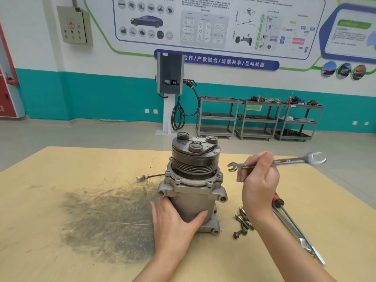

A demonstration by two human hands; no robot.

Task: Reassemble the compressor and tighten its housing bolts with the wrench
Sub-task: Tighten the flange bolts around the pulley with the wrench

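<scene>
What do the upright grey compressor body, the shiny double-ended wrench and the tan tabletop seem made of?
Grey compressor body: probably cast aluminium, matte and pale. Shiny double-ended wrench in the right hand: polished, likely chromed steel, with bright glints. Tan tabletop: looks like plywood or fibreboard, scuffed dark.

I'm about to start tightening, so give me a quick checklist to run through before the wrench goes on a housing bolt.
1. Compressor upright on table: ok.
2. Left hand steadying the body: ok.
3. Wrench held in right hand: ok.
4. Wrench seated on a bolt: not ok, it is in the air.
5. All bolts fitted: not ok, loose bolts lie on the table.
6. Wrench size matches bolts: cannot tell.
</scene>
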